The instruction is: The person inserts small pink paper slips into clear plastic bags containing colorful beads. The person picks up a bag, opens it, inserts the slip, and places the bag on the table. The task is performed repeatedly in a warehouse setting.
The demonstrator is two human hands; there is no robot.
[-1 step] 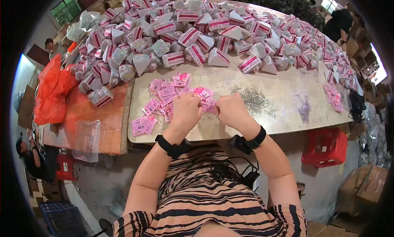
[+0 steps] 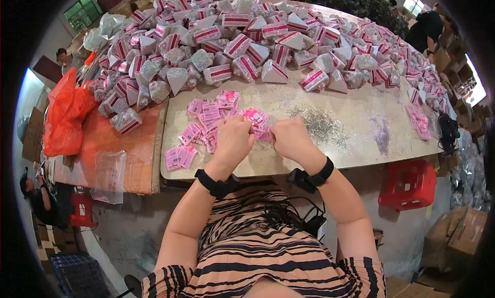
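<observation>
My left hand (image 2: 234,139) is closed, its fingers curled down over the right side of a loose pile of pink printed cards (image 2: 210,114). Close beside it, my right hand (image 2: 293,138) is closed too, with thumb and forefinger pinched together. Pink card (image 2: 263,135) shows in the narrow gap between the hands; whether it is held or lies on the table I cannot tell. The fingertips of both hands are mostly hidden. Just beyond my right hand lies a scattered heap of small thin silvery pins (image 2: 322,125).
A wide heap of glittery wedge-shaped pieces with pink-and-white striped sides (image 2: 237,45) covers the far part of the pale table (image 2: 361,148). An orange plastic bag (image 2: 67,115) lies at left. More pink cards (image 2: 418,121) lie at the right edge, above a red stool (image 2: 408,185).
</observation>
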